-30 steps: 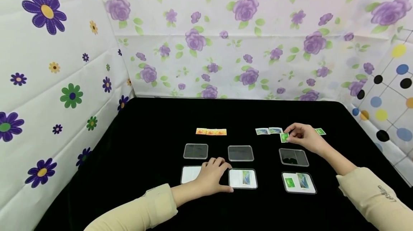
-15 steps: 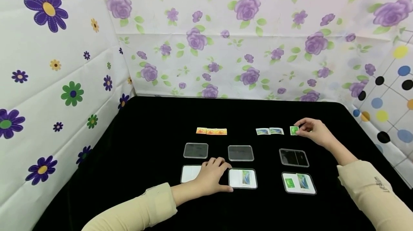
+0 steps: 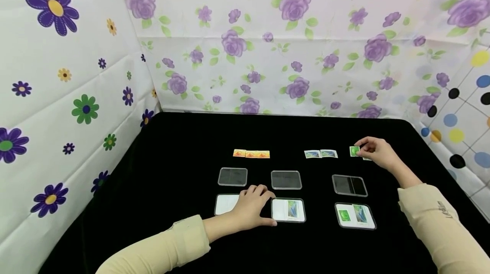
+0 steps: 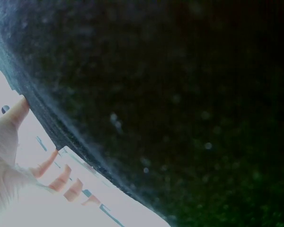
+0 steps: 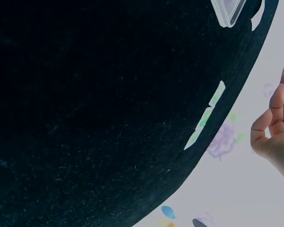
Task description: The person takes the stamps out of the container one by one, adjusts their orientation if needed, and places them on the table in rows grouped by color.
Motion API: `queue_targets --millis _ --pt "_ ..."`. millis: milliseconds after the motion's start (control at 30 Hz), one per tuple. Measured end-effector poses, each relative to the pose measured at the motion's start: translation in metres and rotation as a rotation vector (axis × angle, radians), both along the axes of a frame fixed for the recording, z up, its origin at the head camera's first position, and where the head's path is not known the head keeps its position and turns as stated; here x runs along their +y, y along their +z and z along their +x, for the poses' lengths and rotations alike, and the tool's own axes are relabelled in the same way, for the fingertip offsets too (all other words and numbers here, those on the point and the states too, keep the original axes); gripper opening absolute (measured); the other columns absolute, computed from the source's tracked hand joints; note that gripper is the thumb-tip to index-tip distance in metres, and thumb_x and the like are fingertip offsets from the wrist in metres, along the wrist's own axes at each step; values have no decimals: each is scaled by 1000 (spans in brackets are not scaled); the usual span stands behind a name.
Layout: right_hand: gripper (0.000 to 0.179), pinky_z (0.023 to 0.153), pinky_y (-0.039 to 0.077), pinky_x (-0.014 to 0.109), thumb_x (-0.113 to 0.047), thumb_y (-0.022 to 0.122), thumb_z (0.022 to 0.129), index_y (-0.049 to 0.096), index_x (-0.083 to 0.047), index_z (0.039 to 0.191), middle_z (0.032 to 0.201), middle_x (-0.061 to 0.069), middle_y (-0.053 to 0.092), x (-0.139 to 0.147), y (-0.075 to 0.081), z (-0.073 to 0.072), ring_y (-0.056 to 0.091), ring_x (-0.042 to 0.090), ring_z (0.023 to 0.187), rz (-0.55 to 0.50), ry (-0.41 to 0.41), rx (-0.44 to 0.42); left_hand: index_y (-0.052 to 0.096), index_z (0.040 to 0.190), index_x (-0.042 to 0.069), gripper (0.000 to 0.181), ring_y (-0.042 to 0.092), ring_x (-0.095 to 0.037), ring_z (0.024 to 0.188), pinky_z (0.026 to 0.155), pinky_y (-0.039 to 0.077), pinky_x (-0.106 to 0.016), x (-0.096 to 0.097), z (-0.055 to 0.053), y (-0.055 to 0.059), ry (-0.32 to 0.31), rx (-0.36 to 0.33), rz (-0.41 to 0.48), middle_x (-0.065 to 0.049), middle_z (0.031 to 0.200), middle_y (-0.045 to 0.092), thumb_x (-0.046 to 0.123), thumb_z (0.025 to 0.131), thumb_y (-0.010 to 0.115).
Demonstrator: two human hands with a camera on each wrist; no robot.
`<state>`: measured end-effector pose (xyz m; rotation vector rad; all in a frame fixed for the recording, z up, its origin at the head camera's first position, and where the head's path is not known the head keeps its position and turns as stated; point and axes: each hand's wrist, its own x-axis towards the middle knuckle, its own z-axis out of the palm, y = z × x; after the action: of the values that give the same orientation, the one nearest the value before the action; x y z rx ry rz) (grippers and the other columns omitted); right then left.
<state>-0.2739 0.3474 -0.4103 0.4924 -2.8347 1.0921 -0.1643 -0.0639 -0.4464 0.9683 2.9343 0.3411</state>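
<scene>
Thumb and fingertips of my right hand (image 3: 379, 153) pinch a small green stamp (image 3: 354, 151) at the far right of the black table. More green stamps (image 5: 206, 116) lie in a row in the right wrist view; in the head view the hand mostly covers them. My left hand (image 3: 250, 210) lies with spread, slightly bent fingers between two clear cases with white inserts. It partly hides the left case (image 3: 225, 204). The middle case (image 3: 279, 210) bears a blue-green landscape stamp (image 3: 292, 209), close to the left thumb.
Another white-backed case (image 3: 356, 225) at right bears a green and a landscape stamp. Three transparent case parts (image 3: 232, 177) form a row behind. Farther back lie several orange stamps (image 3: 251, 154) and two landscape stamps (image 3: 320, 154). Patterned cloth walls (image 3: 264, 74) border the table.
My right hand has carried the green stamp rightward, away from the two landscape stamps and closer to the other green ones. My left hand has stayed in place.
</scene>
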Motion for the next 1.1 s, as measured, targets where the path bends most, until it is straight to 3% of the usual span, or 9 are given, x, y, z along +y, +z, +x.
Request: queue_targets --millis 433,833,1100 --pt "27 54 41 26 -5 65 87 58 9 109 81 21 65 4 -1 -11 54 14 59 80 -59 -64 54 126 18 67 48 -22 115 88 44 -46 0 0 -1 -3 4 1 -4 127 51 54 73 73" --pt "25 57 44 29 -5 67 85 60 10 103 75 13 64 4 -17 -19 57 18 65 109 -92 -97 54 126 17 66 48 -23 115 88 45 -47 0 2 -1 -4 1 11 -5 127 51 53 73 73" --pt "21 57 42 29 -4 69 81 62 9 97 71 14 65 4 -25 -21 53 10 61 131 -127 -36 54 126 17 66 48 -22 114 87 44 -46 0 1 0 -1 6 15 -4 126 51 53 73 73"
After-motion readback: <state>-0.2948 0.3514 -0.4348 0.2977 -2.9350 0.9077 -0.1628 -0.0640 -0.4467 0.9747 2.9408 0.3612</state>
